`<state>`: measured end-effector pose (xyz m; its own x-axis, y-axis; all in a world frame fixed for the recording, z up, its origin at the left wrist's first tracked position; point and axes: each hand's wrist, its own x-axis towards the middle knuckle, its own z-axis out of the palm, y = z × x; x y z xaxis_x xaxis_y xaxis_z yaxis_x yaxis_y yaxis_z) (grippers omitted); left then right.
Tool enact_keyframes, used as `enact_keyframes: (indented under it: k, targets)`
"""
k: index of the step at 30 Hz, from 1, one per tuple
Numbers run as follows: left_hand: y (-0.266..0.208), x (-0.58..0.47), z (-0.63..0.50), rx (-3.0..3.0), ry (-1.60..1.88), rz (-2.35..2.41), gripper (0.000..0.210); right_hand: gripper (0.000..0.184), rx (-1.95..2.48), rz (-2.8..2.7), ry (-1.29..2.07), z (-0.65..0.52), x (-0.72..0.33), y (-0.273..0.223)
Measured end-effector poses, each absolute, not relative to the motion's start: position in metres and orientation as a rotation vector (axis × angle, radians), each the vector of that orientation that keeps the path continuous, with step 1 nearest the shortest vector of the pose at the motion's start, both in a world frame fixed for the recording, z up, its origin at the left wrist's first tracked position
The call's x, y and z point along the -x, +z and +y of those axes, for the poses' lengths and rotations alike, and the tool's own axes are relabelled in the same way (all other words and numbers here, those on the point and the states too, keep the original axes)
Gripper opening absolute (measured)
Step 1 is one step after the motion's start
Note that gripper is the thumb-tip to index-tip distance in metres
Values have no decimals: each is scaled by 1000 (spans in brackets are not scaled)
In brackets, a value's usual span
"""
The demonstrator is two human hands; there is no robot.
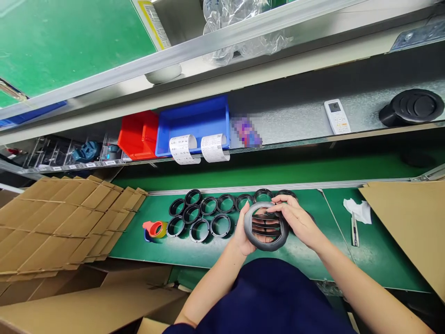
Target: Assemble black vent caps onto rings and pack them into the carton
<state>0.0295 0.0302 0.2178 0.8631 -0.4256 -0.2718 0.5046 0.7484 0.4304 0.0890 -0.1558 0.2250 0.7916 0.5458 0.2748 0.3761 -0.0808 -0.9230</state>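
A round black air vent (267,230) with a thick ring rim and several curved slats is held tilted above the green table. My left hand (242,232) grips its left side, fingers reaching behind it and showing between the slats. From the upper right, my right hand (297,218) bends over the rim, its fingertips touching the top slat and inner edge. Behind and left of the vent, several black rings (200,230) stand in loose rows on the table; my hands and the vent hide some of them.
Left of the rings lies a red tape dispenser (154,228). Folded cardboard dividers (66,218) stand at far left. A utility knife (354,230) and white tissue (358,210) lie right. The shelf holds a blue bin (194,123), red bin (138,134) and remote control (337,117).
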Motion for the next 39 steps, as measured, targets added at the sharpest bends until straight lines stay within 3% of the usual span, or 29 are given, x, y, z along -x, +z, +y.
enact_keyframes:
  k: [13,19,22,26,28,32,39]
  targets:
    - [215,-30,19,-412,-492,267,62,49,1643,-689,274,-164,-97,210]
    - [201,-34,20,-444,-370,482,59,48,1952,-1145,-53,-161,-83,190]
    - [183,-32,16,-500,-385,652,54,66,2087,-1351,-11,-159,-75,173]
    - [160,-31,2,-608,-493,755,60,109,2112,-1164,442,-158,-74,156]
    - [154,-34,-3,-683,-514,772,64,118,2060,-1066,573,-158,-75,148]
    - [148,-43,-3,-828,-615,680,72,115,2023,-945,483,-164,-94,118]
    - [133,-50,24,-953,-511,712,63,101,2621,-392,68,-165,-201,54]
